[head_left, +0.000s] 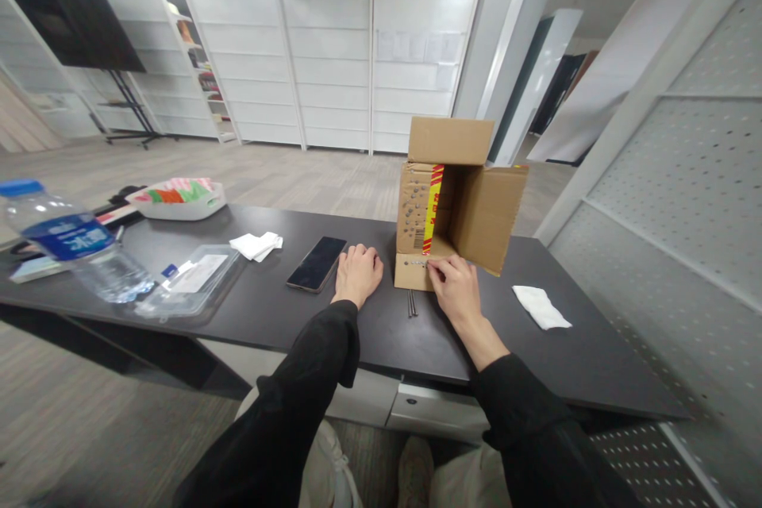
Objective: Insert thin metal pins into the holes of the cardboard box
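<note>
Cardboard box, lower flap under right grip, fingertips pinched narrow, anything held unclear

Left hand curled, right hand pinching

The left arm reaches forward in a black sleeve. The left hand has its back up and its fingers bent a little. The right arm slants in toward the middle. Its wrist is bare. The right hand's thumb and finger come close together at the tips.
</note>
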Tool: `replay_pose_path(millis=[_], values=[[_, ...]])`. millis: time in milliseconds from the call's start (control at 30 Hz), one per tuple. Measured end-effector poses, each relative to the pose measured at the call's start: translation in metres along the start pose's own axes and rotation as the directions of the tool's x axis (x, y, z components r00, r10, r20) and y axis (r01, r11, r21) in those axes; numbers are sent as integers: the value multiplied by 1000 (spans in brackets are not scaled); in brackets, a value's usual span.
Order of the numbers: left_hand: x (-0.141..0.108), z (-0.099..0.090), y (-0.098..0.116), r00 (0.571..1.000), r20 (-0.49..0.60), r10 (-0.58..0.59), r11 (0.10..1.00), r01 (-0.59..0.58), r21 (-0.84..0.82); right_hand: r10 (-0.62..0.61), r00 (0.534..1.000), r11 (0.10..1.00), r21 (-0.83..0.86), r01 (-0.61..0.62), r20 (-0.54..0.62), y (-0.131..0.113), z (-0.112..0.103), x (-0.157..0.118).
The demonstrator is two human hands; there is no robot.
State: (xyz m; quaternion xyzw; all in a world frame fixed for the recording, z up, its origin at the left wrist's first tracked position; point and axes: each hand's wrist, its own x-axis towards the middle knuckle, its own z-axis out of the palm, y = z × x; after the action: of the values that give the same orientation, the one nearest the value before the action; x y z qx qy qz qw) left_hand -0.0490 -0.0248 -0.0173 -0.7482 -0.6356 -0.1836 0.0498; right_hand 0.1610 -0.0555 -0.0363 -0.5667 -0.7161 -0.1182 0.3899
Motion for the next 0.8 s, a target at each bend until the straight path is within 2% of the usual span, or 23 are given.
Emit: replay_pose_path(millis=[167, 333, 533, 667, 800], values=[[0, -1, 0, 1000, 3, 0, 1000, 0, 0, 7, 1000, 1000, 29, -7, 11, -3, -4, -1], [0, 0, 0, 1000, 2, -1, 1000, 1, -7, -116, 990, 983, 152, 102, 80, -14, -16, -3], [-1, 1, 0, 1000, -6, 4, 1000, -5, -14, -259, 933, 959, 185, 217, 251, -25, -33, -7], [0, 2, -1, 1000, -15, 5, 1000, -5, -14, -286, 892, 956, 168, 241, 350, -25, -37, -9], [0, 4, -2, 1000, -16, 6, 1000, -6, -20, -293, 868, 954, 179, 240, 400, -24, -36, -11]])
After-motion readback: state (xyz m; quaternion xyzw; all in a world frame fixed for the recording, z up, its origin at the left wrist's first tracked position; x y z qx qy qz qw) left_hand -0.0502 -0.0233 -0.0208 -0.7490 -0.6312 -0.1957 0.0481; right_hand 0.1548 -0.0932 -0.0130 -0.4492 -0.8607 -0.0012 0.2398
